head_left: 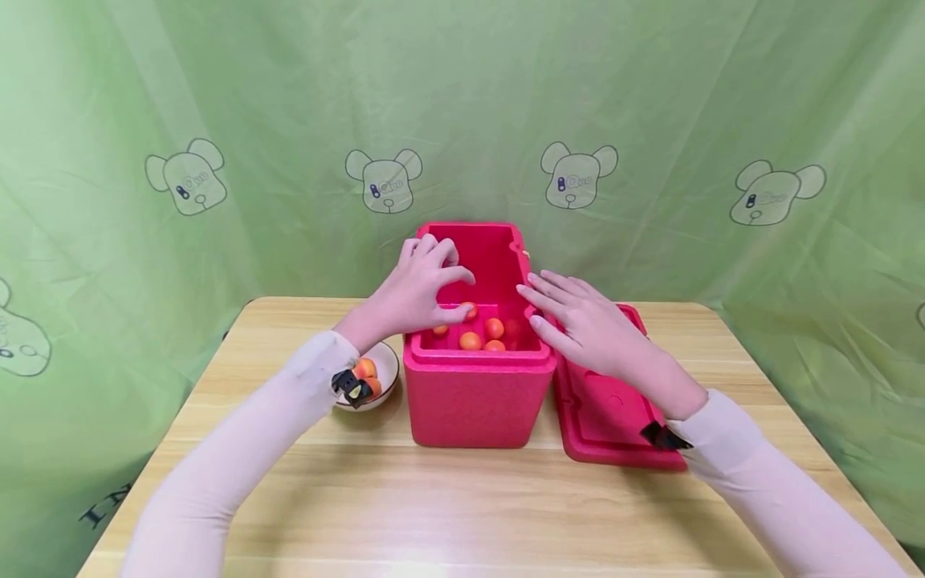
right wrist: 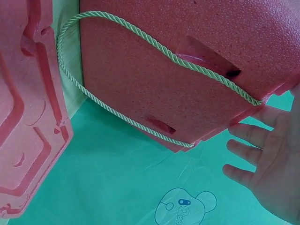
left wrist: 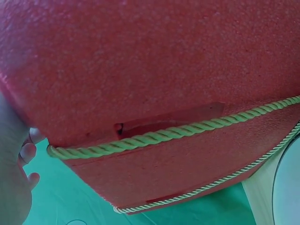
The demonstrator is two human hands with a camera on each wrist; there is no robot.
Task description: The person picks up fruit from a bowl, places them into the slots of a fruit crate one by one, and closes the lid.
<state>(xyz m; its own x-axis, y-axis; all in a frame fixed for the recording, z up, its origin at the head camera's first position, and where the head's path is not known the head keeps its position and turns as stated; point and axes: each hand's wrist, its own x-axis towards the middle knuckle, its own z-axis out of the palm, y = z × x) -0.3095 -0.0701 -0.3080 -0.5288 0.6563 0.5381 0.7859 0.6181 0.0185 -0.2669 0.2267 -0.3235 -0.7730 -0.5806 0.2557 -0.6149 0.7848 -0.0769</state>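
Observation:
A red foam box (head_left: pixel 477 405) stands open-topped, with several small round orange fruits (head_left: pixel 470 341) on its floor. My left hand (head_left: pixel 419 285) reaches over the box's left rim, thumb and index finger apart in a loose curve, nothing gripped between them. One orange fruit (head_left: pixel 472 308) shows right by the thumb tip. At the right rim, the fingers of my right hand (head_left: pixel 585 321) are extended, their tips right at the edge. In the right wrist view that hand (right wrist: pixel 269 154) is seen beside the box wall (right wrist: pixel 140 70), fingers spread.
Left of the box, partly behind my left wrist, a white bowl (head_left: pixel 390 371) holds orange fruits (head_left: pixel 365 368). The red lid (head_left: pixel 614 413) lies right of the box under my right forearm. Twisted green rope (left wrist: pixel 164 136) loops along the box's sides. A green curtain (head_left: pixel 462 80) hangs behind the table (head_left: pixel 433 514).

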